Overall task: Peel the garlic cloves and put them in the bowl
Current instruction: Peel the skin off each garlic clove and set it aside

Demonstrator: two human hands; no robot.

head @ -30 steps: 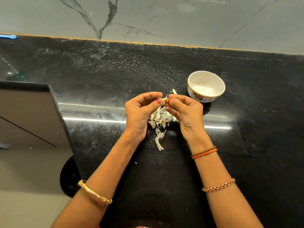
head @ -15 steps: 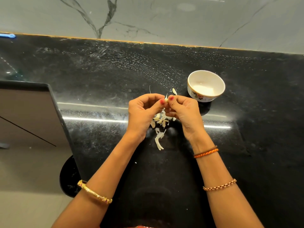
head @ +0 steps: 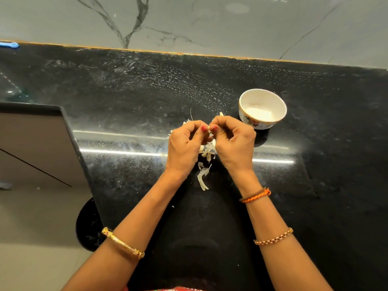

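Both hands — left [head: 184, 147], right [head: 234, 143] — pinched one clove [head: 209, 128] between thumb-tips over the skins [head: 206, 153], splitting it; bowl [head: 262, 108] stood near.

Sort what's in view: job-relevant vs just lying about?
Job:
garlic clove, pinched between both thumbs
left hand
right hand
bowl
peeled skins on the counter

Lying about:
blue item at the wall
bangle
bracelets

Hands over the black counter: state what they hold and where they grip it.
Left hand and right hand together pinch one small pale garlic clove between their red-nailed thumbs and fingertips; which part cannot be told.
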